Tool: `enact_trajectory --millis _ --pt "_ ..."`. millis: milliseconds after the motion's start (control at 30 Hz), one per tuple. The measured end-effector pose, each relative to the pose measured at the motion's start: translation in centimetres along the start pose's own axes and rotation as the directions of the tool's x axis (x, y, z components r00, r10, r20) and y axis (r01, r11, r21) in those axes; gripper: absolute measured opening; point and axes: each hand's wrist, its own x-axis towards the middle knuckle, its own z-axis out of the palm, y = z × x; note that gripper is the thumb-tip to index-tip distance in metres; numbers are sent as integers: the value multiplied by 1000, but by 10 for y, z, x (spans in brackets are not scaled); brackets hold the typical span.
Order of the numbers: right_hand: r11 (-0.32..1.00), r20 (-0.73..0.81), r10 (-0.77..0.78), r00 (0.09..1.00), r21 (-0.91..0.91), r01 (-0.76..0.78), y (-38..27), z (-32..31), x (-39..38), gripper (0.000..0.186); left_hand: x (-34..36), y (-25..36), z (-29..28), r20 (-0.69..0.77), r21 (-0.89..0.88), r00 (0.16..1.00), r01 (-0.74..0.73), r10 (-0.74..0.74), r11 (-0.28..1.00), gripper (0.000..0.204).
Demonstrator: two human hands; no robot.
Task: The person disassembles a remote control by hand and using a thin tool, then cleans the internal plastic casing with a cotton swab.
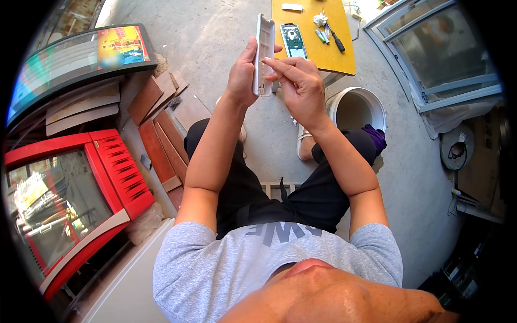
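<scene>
I sit with both arms raised in front of me. My left hand grips a long white plastic remote-control shell, held upright on its edge. My right hand is beside it, with its fingertips pressed against the shell's lower right edge. Ahead, on a yellow board, lie a green circuit board in its white casing, a small white cover piece, a crumpled white wad, two small batteries and a dark-handled screwdriver.
A white bucket stands on the concrete floor by my right knee. Red glass-fronted cabinets and stacked wooden planks are on the left. Glass-and-metal frames lean at the right, with clutter and a cable below them.
</scene>
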Motion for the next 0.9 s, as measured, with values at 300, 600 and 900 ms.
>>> enact_trajectory --millis 300,600,900 --pt "998 34 -3 999 -59 5 0 -4 0 41 1 -4 0 -48 93 999 21 -17 995 59" --pt "993 38 -6 999 -117 11 -4 -7 2 39 4 -7 -4 -80 100 997 20 -12 995 62" --pt "978 24 -52 998 -199 55 -7 -2 -3 33 -1 -7 4 -179 214 982 -15 55 977 62"
